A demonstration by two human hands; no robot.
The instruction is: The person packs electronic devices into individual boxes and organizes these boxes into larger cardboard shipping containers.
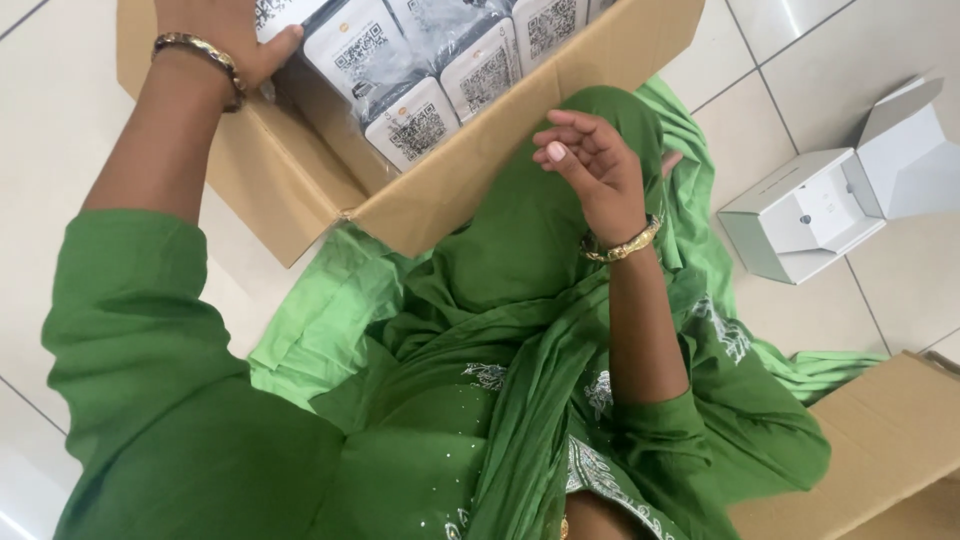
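Large brown cardboard box (440,205) sat on pale tiled floor (60,120), open, packed with white plastic-wrapped packages (415,125) bearing square black-and-white code labels; box looked nearly full. Your left hand (225,35) gripped one white package (285,15) at box's left edge. Your right hand (590,165) hovered loosely curled, empty, above green fabric (520,260). Open white carton (810,215) lay right, apart. Second cardboard box (880,450) at lower right.

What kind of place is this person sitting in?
Probably a packing or stockroom floor rather than a home. The person sits on a pale tiled floor; the left hand reaches into a cardboard carton of identical wrapped white packages, and an opened white box lies nearby.
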